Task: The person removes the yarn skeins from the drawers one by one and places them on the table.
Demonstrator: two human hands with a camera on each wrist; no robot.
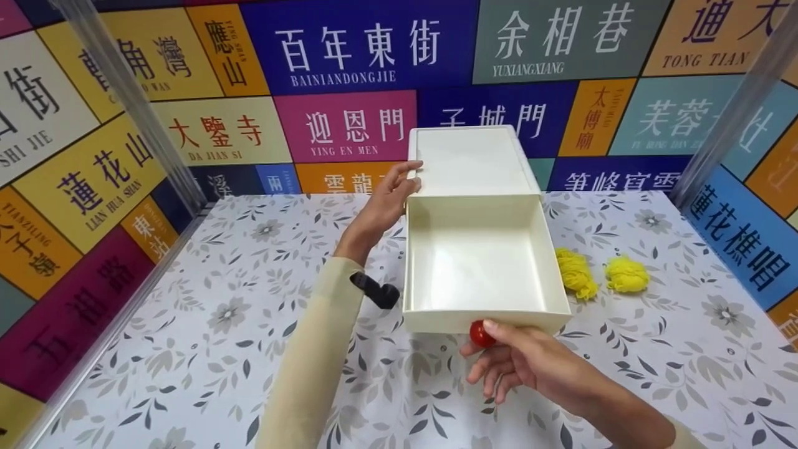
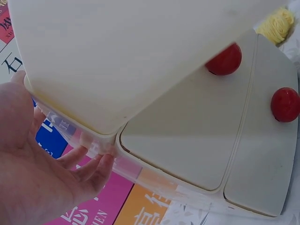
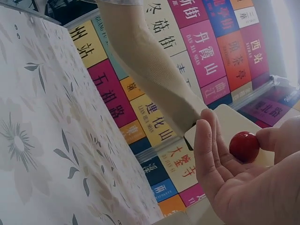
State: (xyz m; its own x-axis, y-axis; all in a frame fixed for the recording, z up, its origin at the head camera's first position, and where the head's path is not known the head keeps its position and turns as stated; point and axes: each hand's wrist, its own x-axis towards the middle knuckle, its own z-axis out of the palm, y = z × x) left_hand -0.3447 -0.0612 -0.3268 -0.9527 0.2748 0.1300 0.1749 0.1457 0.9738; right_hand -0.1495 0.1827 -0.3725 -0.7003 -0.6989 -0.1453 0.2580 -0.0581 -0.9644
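Note:
A white cabinet (image 1: 467, 161) stands on the table with its top drawer (image 1: 480, 268) pulled far out toward me, the inside bare. My right hand (image 1: 530, 362) pinches the drawer's round red knob (image 1: 482, 334) at the front, thumb on one side and the other fingers spread below. Against the cabinet's upper left side rests my left hand (image 1: 385, 201), its fingers touching the wall and top edge. In the left wrist view, two lower drawer fronts (image 2: 187, 131) are closed, with red knobs (image 2: 285, 105) on them.
Two bundles of yellow yarn (image 1: 626, 274) lie right of the drawer. A floral cloth (image 1: 227, 315) covers the table. Walls with coloured sign panels (image 1: 355, 43) rise behind and at both sides, with clear posts (image 1: 134, 93) at the corners.

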